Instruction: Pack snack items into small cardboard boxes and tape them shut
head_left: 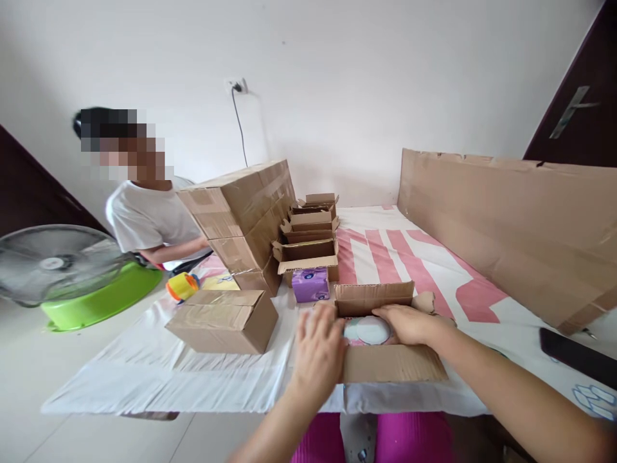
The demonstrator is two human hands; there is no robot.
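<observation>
An opened cardboard box [395, 365] stands at the table's near edge with its flaps folded out. Inside it lies a package with a pale, rounded white top [369, 330]; its kind is not clear. My left hand [318, 354] is at the box's left side, fingers stretched and a little apart. My right hand [407, 325] reaches over the right part of the box, its fingers extended flat against the contents, thumb side partly hidden. Just behind the box stands a small purple printed box [311, 286].
Several open cartons [308, 254] form a row behind, beside a stack of taped boxes [241, 212]. A closed carton [222, 321], tape roll [182, 287], phone [576, 357] and large cardboard sheet [501, 225] surround them. Another person [149, 212] sits left near a fan [53, 263].
</observation>
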